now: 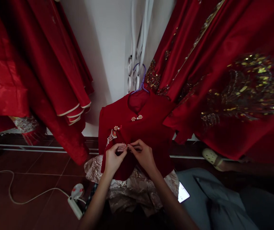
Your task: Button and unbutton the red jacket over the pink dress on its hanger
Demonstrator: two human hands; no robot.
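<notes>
Your left hand [114, 157] and right hand [144, 156] are meeting fingertip to fingertip, both pinching at the front of the red top [117, 111]; whether cloth or a clasp is too small to tell. The top is lying right under the grip, spreading up and out to both sides. Beaded trim [112, 135] is sitting just up-left of your fingers, a pearl clasp [137, 118] just above them. Shiny pale cloth [137, 187] is bunching below the grip, around your wrists. Down-right, a lit phone [183, 192] is poking out by blue-gray cloth [211, 188]. Down-left, a power strip [74, 207] is lying on the floor [46, 179], its white cord [29, 202] trailing left. Farther above the grip, a purple hanger [141, 86] is rising from the neckline near a white rack [137, 38]. Red garments are hanging left [50, 64] and right [213, 80]; a clog [210, 156] is resting well off right.
</notes>
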